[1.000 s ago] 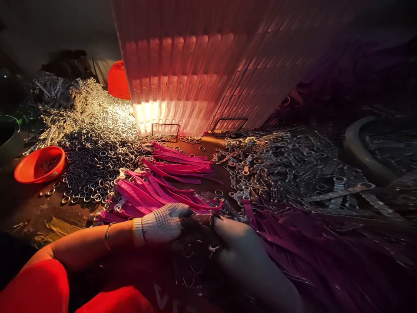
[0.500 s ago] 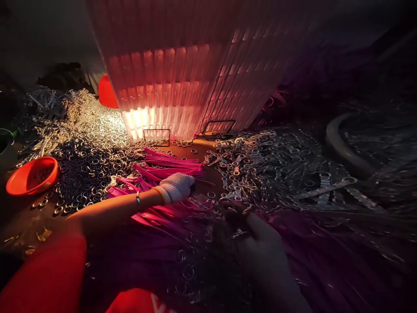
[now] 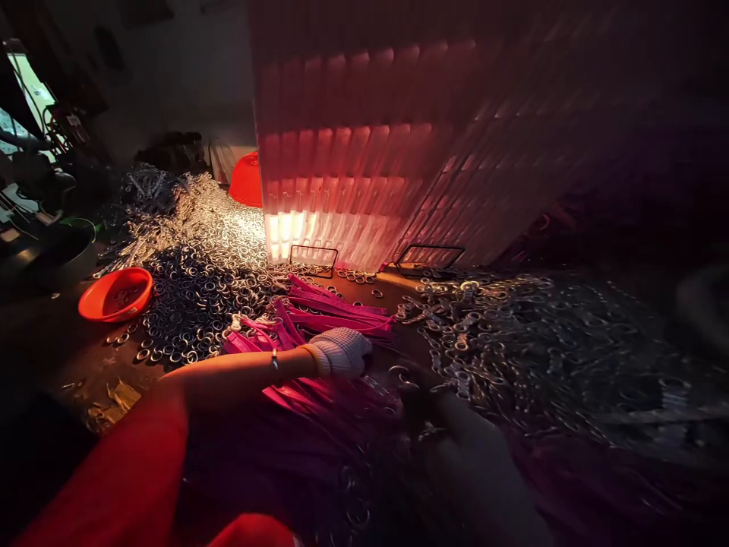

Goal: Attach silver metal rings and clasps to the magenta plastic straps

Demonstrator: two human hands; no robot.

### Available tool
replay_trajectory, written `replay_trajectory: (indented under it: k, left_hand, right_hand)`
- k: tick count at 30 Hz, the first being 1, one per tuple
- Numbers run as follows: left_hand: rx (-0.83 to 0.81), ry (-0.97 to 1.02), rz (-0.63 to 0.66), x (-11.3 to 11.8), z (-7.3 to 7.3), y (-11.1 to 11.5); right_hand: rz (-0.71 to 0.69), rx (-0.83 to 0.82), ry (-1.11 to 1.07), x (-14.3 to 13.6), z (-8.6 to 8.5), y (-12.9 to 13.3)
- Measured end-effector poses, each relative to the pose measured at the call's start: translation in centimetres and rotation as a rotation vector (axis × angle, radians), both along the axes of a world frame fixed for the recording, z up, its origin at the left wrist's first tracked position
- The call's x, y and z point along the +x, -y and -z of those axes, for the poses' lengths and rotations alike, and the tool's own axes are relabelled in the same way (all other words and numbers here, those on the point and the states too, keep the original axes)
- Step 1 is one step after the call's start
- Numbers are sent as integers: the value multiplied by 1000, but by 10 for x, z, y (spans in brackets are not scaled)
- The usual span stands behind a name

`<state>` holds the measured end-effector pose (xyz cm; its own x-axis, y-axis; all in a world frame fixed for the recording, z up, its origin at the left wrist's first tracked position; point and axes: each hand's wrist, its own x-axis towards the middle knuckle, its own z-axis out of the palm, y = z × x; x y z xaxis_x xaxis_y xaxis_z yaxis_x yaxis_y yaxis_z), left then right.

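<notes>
My left hand (image 3: 342, 352), in a white dotted work glove, lies above a spread of pink straps (image 3: 336, 308). Its fingers are curled closed, and whatever they hold is hidden by the glove and the shadow. My right hand (image 3: 449, 433) is dark and blurred, just right of the left one. Small shiny rings (image 3: 403, 372) show near its fingertips, but whether it grips them cannot be made out. More pink straps (image 3: 307, 399) lie below my left forearm.
A heap of metal rings (image 3: 194, 292) spreads at the left beside a red bowl (image 3: 140, 304). Another red bowl (image 3: 244, 181) stands behind the heap. A ribbed translucent panel (image 3: 342, 152) rises at the back. Metal link pieces (image 3: 490, 327) are piled at the right.
The view has turned left, so the whole scene sits further right and somewhat lower. Both hands stay close together by the pink straps, and the right hand appears darker and more blurred.
</notes>
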<state>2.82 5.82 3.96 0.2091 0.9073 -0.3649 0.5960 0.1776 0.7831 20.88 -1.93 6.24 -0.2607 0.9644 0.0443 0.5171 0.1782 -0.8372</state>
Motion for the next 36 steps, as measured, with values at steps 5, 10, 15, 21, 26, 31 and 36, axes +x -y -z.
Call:
replay_trajectory:
  k: [5,10,15,21,26,31,36]
  left_hand:
    - [-194,479,-51,-45,-21,57]
    - [-165,747,-214,-62,-22,91]
    - [-16,515,-95,-63,-25,98]
    - [402,-20,230,-58,-26,97]
    - [202,194,53,-55,-14,94]
    - [168,291,-16,-57,-9,96]
    - [187,280,15,-61,4,98]
  right_hand:
    - [-206,225,15,-20,6,-11]
    - [-232,375,311,-42,4,-7]
    - [-270,584,707,-53,-2,2]
    - [-227,636,803,-51,4,5]
    - [-244,432,774,-49,-9,7]
    - [-293,247,848,-52,-20,8]
    - [-443,289,923,-57,-11,13]
